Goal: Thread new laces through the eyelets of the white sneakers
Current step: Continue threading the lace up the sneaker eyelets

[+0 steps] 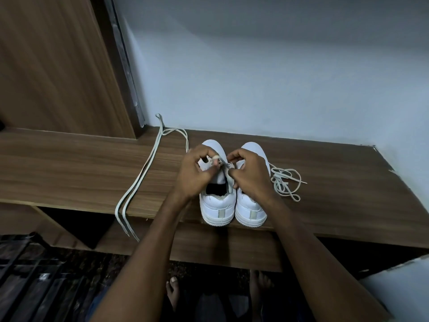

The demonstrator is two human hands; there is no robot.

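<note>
Two white sneakers stand side by side on a wooden shelf, heels toward me: the left sneaker [217, 206] and the right sneaker [251, 211]. My left hand [197, 173] hovers over the left sneaker's eyelets and pinches a lace there. My right hand [249, 173] pinches the same lace at the left sneaker's inner edge. One long pale lace [139, 182] runs from the left sneaker's toe along the shelf and hangs over the front edge. A second lace [284, 182] lies tangled to the right of the sneakers.
The wooden shelf [81, 163] meets a pale wall [255, 77] at the back and a wooden panel [53, 66] at the left. Bare feet [173, 291] stand on the dark floor below. A white box corner [399, 282] sits at lower right.
</note>
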